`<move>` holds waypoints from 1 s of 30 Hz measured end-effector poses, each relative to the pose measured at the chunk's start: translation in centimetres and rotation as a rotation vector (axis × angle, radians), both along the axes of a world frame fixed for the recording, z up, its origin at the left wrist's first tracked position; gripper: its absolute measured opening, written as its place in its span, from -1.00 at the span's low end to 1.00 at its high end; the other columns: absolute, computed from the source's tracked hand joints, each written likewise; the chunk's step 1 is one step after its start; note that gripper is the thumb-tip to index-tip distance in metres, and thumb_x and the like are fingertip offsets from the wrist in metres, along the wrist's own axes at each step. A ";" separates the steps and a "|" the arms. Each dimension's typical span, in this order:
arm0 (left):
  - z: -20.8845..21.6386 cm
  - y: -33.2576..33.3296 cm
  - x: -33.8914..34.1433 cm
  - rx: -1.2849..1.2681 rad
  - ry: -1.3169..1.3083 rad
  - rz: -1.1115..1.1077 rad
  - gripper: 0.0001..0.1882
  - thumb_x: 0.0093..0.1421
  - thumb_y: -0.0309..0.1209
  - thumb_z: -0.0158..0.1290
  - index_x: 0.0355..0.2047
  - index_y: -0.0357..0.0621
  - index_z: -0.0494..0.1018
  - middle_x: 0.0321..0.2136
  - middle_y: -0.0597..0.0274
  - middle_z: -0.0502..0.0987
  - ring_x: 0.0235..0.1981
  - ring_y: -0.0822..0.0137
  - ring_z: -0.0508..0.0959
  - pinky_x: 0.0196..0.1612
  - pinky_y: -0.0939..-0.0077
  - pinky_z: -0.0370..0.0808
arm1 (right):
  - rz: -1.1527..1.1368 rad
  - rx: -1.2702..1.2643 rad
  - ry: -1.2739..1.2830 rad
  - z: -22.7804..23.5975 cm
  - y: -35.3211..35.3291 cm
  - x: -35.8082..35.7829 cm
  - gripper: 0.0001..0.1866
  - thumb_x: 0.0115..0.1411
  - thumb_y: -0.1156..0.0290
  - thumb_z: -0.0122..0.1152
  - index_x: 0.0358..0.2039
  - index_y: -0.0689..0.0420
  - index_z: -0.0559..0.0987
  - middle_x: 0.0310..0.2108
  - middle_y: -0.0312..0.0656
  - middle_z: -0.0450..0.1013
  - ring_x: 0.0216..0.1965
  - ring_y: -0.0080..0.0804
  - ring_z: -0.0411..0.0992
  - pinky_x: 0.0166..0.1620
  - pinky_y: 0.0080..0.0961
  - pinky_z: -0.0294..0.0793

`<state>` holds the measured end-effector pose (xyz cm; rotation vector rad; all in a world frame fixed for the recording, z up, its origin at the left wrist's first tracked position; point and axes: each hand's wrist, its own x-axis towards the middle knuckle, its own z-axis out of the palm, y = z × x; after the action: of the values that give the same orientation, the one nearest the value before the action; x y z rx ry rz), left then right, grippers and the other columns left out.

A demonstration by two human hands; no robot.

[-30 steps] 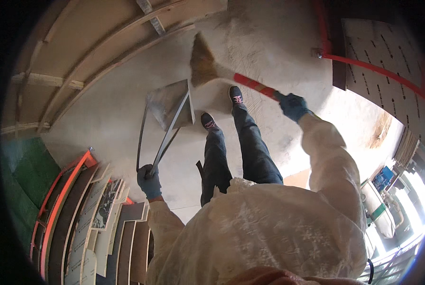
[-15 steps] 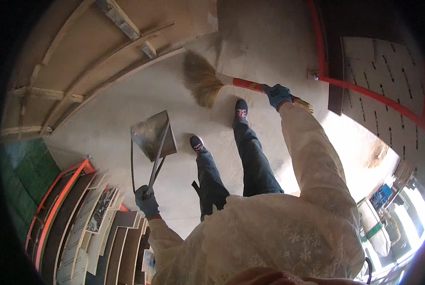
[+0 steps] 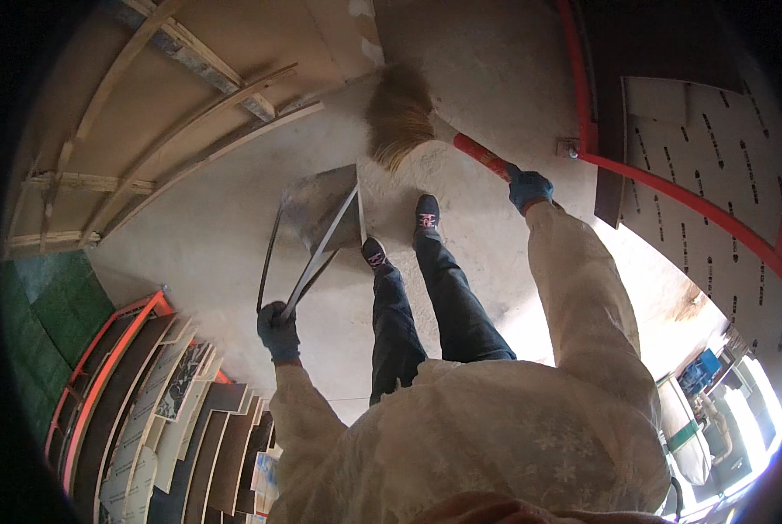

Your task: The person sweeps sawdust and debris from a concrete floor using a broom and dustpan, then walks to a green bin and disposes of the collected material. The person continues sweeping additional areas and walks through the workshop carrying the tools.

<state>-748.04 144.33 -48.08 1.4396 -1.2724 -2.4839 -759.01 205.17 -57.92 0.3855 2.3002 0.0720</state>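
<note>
Over the floor, the left hand grips a dustpan, the right hand a broom (printed panel, illegible).

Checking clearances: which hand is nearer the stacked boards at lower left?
Left: the left hand, gripping the dustpan, is right of the stacked boards; the right hand, gripping the broom, is much farther right.
</note>
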 end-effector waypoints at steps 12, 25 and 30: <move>-3.9 9.3 -8.6 -0.149 -0.073 -0.483 -0.89 0.09 -0.45 0.05 -0.50 -0.22 0.49 -0.55 0.25 0.55 -0.52 0.42 0.49 -0.38 0.55 0.43 | -0.092 -0.146 0.192 14.6 1.8 3.4 -0.46 0.20 0.10 -0.06 0.21 -0.14 0.25 -0.29 -0.01 0.52 -0.26 -0.02 0.51 -0.16 -0.11 0.49; -5.6 21.4 -17.9 -0.413 -0.070 -0.829 -0.78 0.10 -0.34 0.06 -0.47 -0.29 0.51 -0.54 0.17 0.58 -0.51 0.36 0.56 -0.38 0.47 0.49 | -0.122 0.140 0.691 4.2 12.2 -12.2 -0.71 0.15 0.13 0.06 -0.25 0.02 0.59 -0.35 -0.01 0.53 -0.25 -0.12 0.53 -0.27 -0.20 0.47; -5.8 23.2 -20.5 -0.519 0.003 -0.940 -0.76 0.12 -0.32 0.05 -0.42 -0.29 0.51 -0.53 0.15 0.59 -0.51 0.35 0.57 -0.36 0.48 0.50 | -0.461 -0.336 -0.015 -3.6 10.3 -16.8 -0.80 0.00 0.26 0.23 -0.44 0.12 0.58 -0.51 -0.11 0.52 -0.51 -0.25 0.49 -0.45 -0.33 0.43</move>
<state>-768.58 167.50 -53.93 0.7884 -2.7965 -2.1683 -775.85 215.43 -61.50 0.7194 2.1021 -0.5306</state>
